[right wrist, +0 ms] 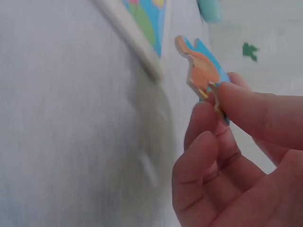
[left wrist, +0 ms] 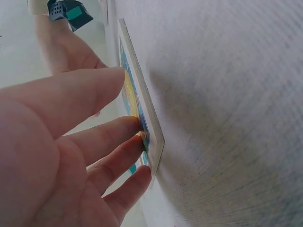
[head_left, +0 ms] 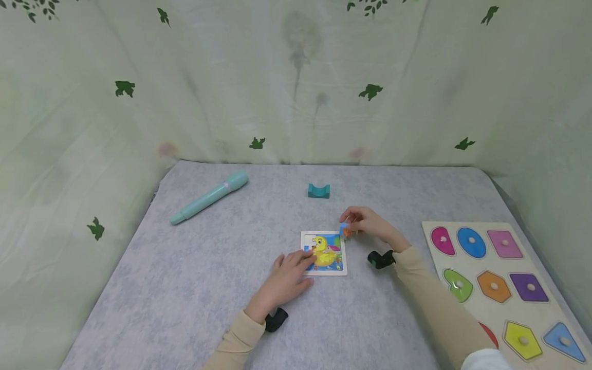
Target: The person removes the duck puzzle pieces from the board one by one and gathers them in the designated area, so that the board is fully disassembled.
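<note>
A small duck jigsaw puzzle in a white frame [head_left: 330, 273] lies flat on the table, its yellow duck picture facing up. My left hand [head_left: 287, 277] rests on the puzzle's left side with fingers extended; in the left wrist view the fingertips [left wrist: 128, 124] touch the picture and the frame's edge. Just off the puzzle's upper right corner, my right hand [head_left: 370, 224] pinches a puzzle piece [right wrist: 203, 68] between thumb and fingers. This piece is blue and orange with a curvy wooden edge, held up above the table.
A large wooden shape board [head_left: 436, 264] with knobbed, coloured pieces lies at the right. Toward the back left is a long turquoise pen-shaped object [head_left: 208, 199]. A small teal block with a curved notch [head_left: 319, 191] stands behind the puzzle.
</note>
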{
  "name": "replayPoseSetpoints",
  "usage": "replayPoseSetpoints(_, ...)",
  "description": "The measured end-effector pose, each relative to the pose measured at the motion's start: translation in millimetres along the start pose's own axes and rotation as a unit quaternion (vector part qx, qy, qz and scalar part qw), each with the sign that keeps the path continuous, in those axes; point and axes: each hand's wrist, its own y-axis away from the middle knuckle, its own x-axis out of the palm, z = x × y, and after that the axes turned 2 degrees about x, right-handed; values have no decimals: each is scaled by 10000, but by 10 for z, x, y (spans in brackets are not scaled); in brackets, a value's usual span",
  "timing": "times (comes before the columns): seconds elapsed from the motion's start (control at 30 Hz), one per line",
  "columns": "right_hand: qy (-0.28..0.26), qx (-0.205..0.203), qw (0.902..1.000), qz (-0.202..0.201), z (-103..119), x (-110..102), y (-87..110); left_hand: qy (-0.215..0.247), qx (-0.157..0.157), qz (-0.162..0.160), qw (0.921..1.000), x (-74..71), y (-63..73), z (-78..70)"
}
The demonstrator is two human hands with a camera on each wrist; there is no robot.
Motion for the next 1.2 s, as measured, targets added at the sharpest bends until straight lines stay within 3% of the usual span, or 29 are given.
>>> replayPoseSetpoints(0.17, 17, 240, 9997, 10, -97, -185, 86, 24, 29, -26, 10000, 5, 1, -1)
replayPoseSetpoints(0.33, 76, 247, 9997, 50, -112, -231, 112, 23, -11, -24, 10000, -3, 5, -1)
replayPoseSetpoints(0.5, 659, 297, 9974, -4, -114, -167, 82, 69, -46, 27, 10000, -6, 5, -2)
replayPoseSetpoints(0.73, 1895, 410, 9805, -319, -34, -48, 79, 54, -81, 49, 9999, -1, 7, -5)
replayPoseSetpoints(0.93, 2713, 245, 9610, -469, -19, -1, 85, 70, -83, 51, 9999, 7, 9, -6)
replayPoseSetpoints(1.07, 2882, 224, 9560, -496, -44, 6, 80, 24, -51, 23, 10000, 16, 11, -4)
replayPoseSetpoints(1.2, 2742, 219, 9599, -543, -62, 2, 82, -39, -33, -22, 10000, 40, 11, 8)
